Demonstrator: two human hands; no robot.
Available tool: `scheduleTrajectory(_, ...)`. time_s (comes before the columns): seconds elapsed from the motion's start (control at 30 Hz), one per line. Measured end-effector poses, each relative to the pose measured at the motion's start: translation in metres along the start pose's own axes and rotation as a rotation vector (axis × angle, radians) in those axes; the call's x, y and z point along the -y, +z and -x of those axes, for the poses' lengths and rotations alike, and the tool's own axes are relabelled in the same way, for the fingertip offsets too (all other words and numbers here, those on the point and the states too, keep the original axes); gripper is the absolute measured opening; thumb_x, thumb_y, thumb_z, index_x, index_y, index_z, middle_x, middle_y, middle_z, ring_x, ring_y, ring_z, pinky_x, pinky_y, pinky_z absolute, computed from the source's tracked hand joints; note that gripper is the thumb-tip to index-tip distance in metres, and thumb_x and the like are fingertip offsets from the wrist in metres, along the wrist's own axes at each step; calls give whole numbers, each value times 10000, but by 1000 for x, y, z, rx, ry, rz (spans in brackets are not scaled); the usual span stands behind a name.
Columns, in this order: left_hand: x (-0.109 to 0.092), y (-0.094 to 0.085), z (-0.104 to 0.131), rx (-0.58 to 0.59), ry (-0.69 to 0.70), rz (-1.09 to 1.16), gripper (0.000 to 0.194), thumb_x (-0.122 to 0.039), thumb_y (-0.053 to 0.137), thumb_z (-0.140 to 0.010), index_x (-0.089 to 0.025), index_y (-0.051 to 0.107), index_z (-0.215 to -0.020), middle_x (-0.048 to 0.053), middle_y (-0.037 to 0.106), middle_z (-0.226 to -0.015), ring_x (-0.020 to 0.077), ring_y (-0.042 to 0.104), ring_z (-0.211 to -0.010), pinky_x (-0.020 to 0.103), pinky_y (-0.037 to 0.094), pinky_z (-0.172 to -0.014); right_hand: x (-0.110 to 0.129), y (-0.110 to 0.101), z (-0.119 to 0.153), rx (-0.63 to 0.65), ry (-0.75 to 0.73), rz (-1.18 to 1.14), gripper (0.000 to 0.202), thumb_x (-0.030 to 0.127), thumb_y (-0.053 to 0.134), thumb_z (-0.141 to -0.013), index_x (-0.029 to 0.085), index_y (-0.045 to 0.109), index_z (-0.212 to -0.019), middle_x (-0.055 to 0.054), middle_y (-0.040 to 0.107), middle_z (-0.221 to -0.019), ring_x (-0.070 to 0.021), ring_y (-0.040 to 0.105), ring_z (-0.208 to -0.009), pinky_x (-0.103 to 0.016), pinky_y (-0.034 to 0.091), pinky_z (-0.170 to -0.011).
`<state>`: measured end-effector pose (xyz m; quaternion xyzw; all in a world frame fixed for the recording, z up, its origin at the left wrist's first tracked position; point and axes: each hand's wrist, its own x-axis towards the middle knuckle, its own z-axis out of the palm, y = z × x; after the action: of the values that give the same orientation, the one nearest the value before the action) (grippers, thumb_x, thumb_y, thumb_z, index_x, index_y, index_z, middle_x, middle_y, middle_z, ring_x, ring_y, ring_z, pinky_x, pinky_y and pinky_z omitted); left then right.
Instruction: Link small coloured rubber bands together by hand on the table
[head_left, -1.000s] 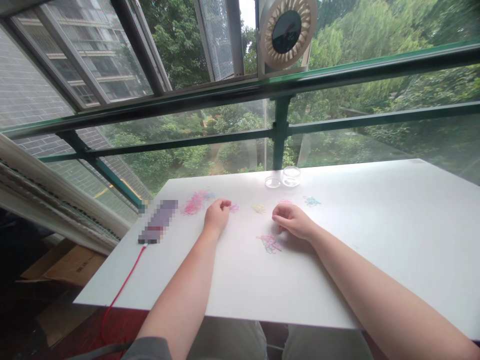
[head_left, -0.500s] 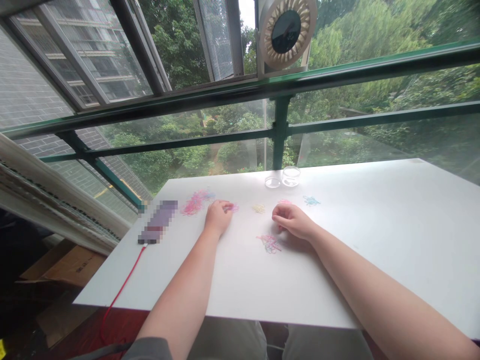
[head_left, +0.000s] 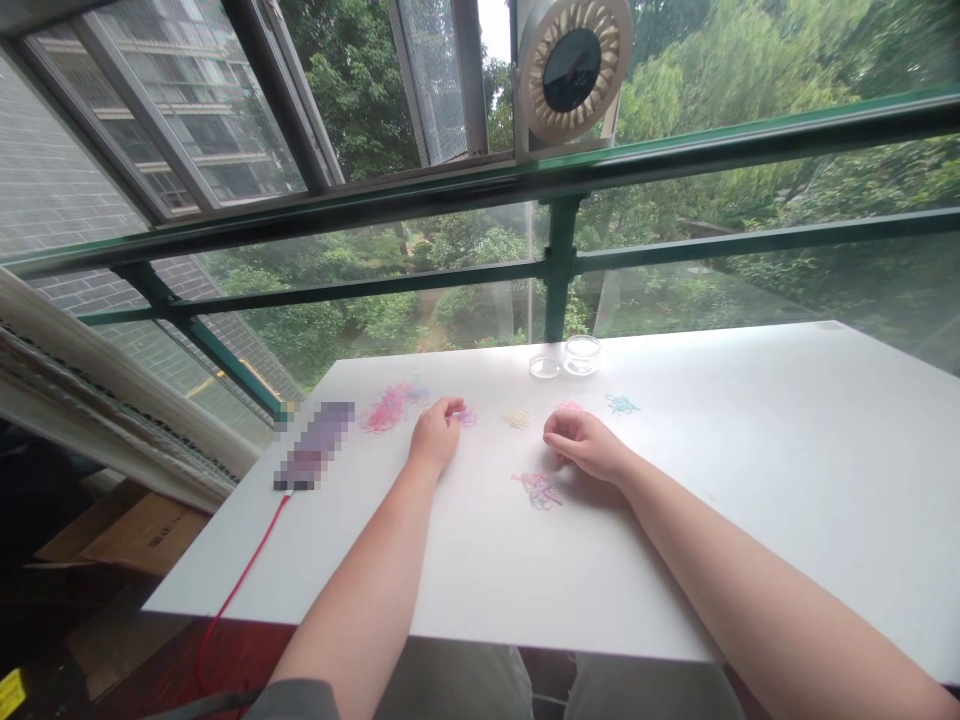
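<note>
My left hand [head_left: 438, 432] rests beside a small purple pile [head_left: 466, 416], its fingers apart with nothing seen between them. Curled, with thumb and fingertips together, my right hand [head_left: 585, 442] is just in front of a pink pile [head_left: 570, 406]; whatever its fingertips hold is too small to make out. A mixed pile of thin coloured pieces [head_left: 540, 490] lies to the near left of the right hand. Between the hands sits a pale yellow pile [head_left: 517, 419]. A teal pile [head_left: 622, 403] is beyond the right hand, and a larger pink pile [head_left: 386, 408] is left of the left hand.
On the white table [head_left: 480, 560], two clear round containers [head_left: 582, 356] [head_left: 544, 367] stand near the back edge. A blurred-out device [head_left: 315, 445] lies at the left with a red cable [head_left: 251, 572] running off the edge. A round fan [head_left: 574, 70] is by the window.
The fingers of my left hand have lifted and drawn back slightly from the purple pile. My right hand has barely moved.
</note>
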<state>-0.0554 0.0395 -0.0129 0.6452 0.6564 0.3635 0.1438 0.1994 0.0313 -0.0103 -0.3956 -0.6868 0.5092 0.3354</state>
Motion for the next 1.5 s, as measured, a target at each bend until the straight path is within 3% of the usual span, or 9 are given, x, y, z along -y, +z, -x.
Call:
scheduleTrajectory(0.4, 9, 4, -3, 7, 58, -86, 398, -63, 449, -760, -155, 645, -1093, 61, 661, -1109, 193, 575, -1070, 341, 407, -1009, 2, 1, 1, -8, 7, 17, 93, 239, 550, -746, 174, 500, -705, 45, 490, -560, -106, 538, -481, -220, 406, -476)
scheduleTrajectory(1.5, 10, 8, -3, 14, 67, -81, 230, -203, 590, -736, -172, 688, -942, 77, 664, -984, 182, 614, -905, 328, 468, -908, -2, 0, -1, 3, 0, 22, 100, 255, 544, -760, 176, 502, -716, 43, 494, -590, -105, 556, -500, -221, 436, -486)
